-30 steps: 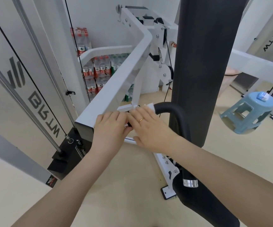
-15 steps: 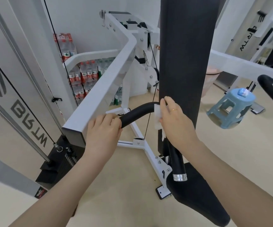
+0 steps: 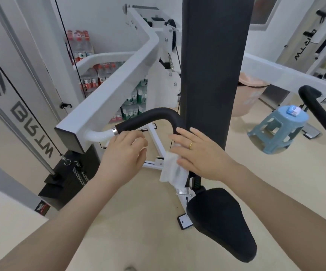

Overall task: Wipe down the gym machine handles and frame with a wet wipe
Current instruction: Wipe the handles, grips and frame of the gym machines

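The machine's black foam handle (image 3: 158, 114) curves out of the white frame arm (image 3: 109, 98) and bends down beside the tall black back pad (image 3: 215, 65). My right hand (image 3: 201, 153) is wrapped round the handle's downward part and holds a crumpled white wet wipe (image 3: 173, 171) against it; the wipe hangs out below the palm. My left hand (image 3: 125, 153) sits just under the handle near its metal collar, fingers loosely curled, holding nothing. The handle's lower end is hidden behind the wipe.
The black seat (image 3: 222, 222) is below my right arm. A weight stack (image 3: 70, 178) and cables stand at left, packs of water bottles (image 3: 91, 79) behind. At right are a blue stool (image 3: 281, 130), a pink bin (image 3: 250, 94) and a second black handle (image 3: 318, 110).
My right hand has slid the wipe from the handle's bend down its vertical part. My left hand has let go of the handle and dropped just below it.
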